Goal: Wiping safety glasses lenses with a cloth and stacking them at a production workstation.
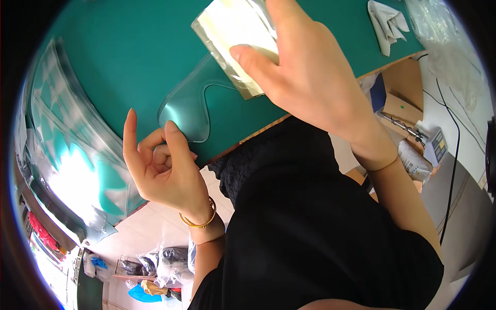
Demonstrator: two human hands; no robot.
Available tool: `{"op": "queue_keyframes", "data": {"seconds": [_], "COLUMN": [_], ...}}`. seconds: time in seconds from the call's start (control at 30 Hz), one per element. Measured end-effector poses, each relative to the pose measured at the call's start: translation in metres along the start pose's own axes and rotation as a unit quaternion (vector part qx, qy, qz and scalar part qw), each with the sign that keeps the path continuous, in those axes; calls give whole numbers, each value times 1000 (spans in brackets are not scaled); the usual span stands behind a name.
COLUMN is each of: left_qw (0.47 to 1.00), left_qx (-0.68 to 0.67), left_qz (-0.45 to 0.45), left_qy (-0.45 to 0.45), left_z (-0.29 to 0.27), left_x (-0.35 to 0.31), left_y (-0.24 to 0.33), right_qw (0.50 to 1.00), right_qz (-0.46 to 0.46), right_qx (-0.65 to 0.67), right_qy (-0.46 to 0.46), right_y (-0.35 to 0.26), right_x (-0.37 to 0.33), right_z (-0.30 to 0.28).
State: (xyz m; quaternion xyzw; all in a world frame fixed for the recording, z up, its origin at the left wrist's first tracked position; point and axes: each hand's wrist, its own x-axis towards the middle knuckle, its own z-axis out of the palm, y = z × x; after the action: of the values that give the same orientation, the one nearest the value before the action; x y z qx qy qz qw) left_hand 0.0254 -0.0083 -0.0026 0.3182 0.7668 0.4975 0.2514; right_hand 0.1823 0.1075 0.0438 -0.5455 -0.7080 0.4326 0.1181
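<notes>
My left hand (170,178) pinches the lower left edge of a clear curved lens (187,111), shaped like a goggle visor with a notch in its near side. Its index finger points away from the lens. Over the other end of the lens, my right hand (318,85) grips a shiny pale yellow piece (222,33), like a wide roll or folded film. The thumb lies across its face, and the far fingers are out of sight. This piece hides the right part of the lens; whether the two touch I cannot tell.
The green table (119,57) lies under both hands. Stacked clear plastic sheets (77,119) glare at the left. A folded grey cloth (385,26) and clear plastic bags (449,46) sit at the far right. Below them are a cardboard box (405,106) and a black cable (455,139).
</notes>
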Motion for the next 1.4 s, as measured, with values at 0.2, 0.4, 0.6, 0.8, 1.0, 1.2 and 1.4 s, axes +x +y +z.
{"op": "queue_keyframes", "data": {"seconds": [0.2, 0.4, 0.6, 0.8, 1.0, 1.2, 1.4], "left_qw": [1000, 996, 994, 996, 995, 988, 987], "left_qx": [-16, -86, -105, -84, -90, -134, -139], "left_qz": [3, 37, 37, 5, 3, -7, -7], "left_qy": [-1, 4, -6, -30, -48, -72, -79], "left_z": [0, -1, -6, -4, -8, -14, -15], "left_x": [2, -3, -2, -3, 0, 0, 1], "left_y": [2, 21, 16, 1, -1, -5, -6], "right_qw": [985, 993, 998, 983, 974, 989, 990], "right_qz": [-129, -100, -23, -163, -221, -148, -141], "right_qx": [-50, -2, 42, -28, -27, 10, -21], "right_qy": [105, 57, -30, 82, 44, -5, -22], "right_y": [18, 15, 1, 12, -2, 0, -13], "right_x": [5, 6, 9, 15, 22, 28, 26], "right_z": [22, 11, 2, 34, 53, 20, 33]}}
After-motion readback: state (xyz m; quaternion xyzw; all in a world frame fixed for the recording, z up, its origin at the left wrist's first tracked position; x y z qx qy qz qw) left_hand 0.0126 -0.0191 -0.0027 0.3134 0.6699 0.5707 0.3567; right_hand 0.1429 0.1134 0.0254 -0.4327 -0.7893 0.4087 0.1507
